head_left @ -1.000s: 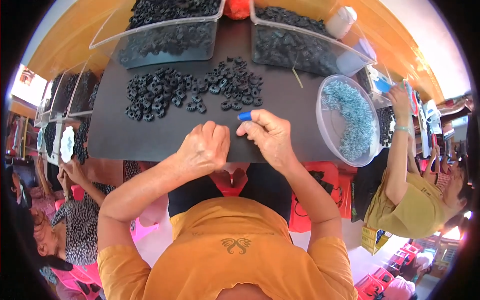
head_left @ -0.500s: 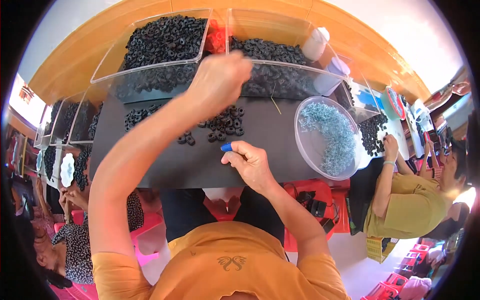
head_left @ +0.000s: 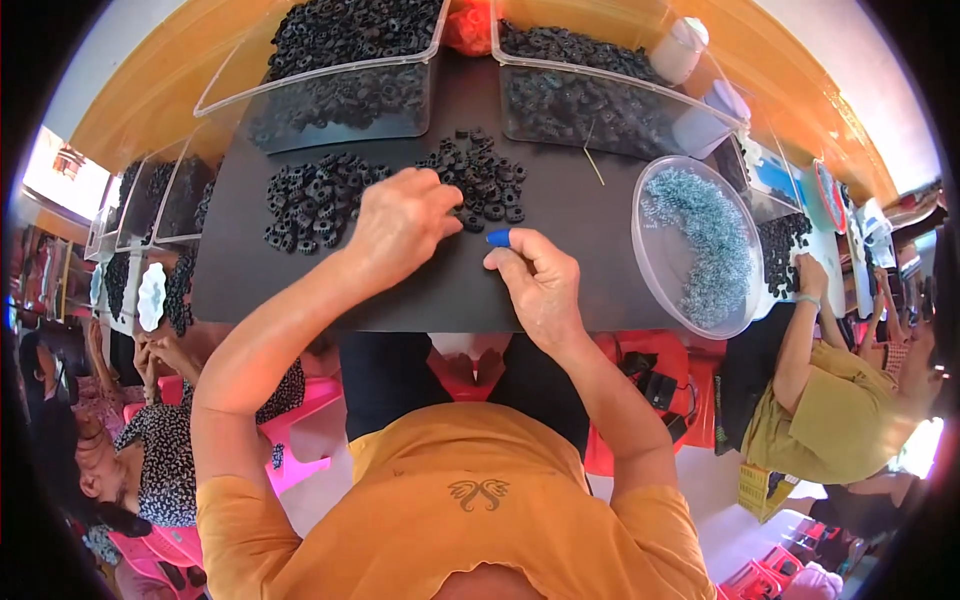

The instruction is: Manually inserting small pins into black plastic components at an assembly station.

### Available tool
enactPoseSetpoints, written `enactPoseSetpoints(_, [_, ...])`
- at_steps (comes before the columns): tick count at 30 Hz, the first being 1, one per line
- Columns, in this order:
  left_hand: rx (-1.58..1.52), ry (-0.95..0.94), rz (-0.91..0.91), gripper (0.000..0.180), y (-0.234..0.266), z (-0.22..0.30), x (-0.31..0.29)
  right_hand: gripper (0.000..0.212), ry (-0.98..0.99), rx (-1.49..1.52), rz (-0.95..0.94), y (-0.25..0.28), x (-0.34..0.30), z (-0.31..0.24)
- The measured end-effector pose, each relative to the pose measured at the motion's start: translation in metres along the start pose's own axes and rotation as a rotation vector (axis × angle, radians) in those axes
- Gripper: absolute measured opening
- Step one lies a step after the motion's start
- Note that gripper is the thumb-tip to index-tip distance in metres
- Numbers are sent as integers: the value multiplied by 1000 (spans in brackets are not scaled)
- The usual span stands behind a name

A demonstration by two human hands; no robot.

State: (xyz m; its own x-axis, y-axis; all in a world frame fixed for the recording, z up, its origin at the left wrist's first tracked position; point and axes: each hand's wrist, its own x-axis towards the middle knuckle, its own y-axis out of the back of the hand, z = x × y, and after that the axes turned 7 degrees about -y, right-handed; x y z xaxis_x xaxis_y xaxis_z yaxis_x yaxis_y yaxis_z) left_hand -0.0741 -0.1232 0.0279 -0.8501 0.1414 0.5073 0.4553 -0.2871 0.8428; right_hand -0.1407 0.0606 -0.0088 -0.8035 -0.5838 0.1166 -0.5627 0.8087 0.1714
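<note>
Two piles of small black ring-like plastic parts lie on the dark tabletop, a left pile (head_left: 315,198) and a right pile (head_left: 485,180). My left hand (head_left: 400,222) is between them, fingers curled in at the near edge of the right pile; whatever is under its fingertips is hidden. To its right, my right hand (head_left: 542,285) hovers near the table's front edge. A blue cover (head_left: 498,238) wraps its index fingertip. Thumb and index finger are drawn close together, and anything between them is too small to make out.
Two clear bins, left (head_left: 345,95) and right (head_left: 590,100), hold more black parts at the back. A round clear tray (head_left: 655,270) of tiny pale-blue pieces sits at the right. Another person's hand (head_left: 812,278) works beyond it; other people sit at the left.
My left hand has come down and toward me from in front of the bins to the piles. My right hand keeps its pinched pose. The whole view has shifted.
</note>
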Motion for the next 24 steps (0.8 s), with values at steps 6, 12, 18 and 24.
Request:
enactPoseSetpoints(6, [45,34,-7,25,-19,1,-8,9,-21,13,-2,-2,-1,-2])
enactPoseSetpoints(12, [-21,100,24,18,-15,6,-19,7,-60,157,37,-2,-1,-6])
enactPoseSetpoints(18, [-817,555,161,11,-3,33,-35,10,7,50,37,-1,1,0])
enactPoseSetpoints(24, [-1066,624,227,16,3,45,-43,17,416,-511,83,11,16,-15])
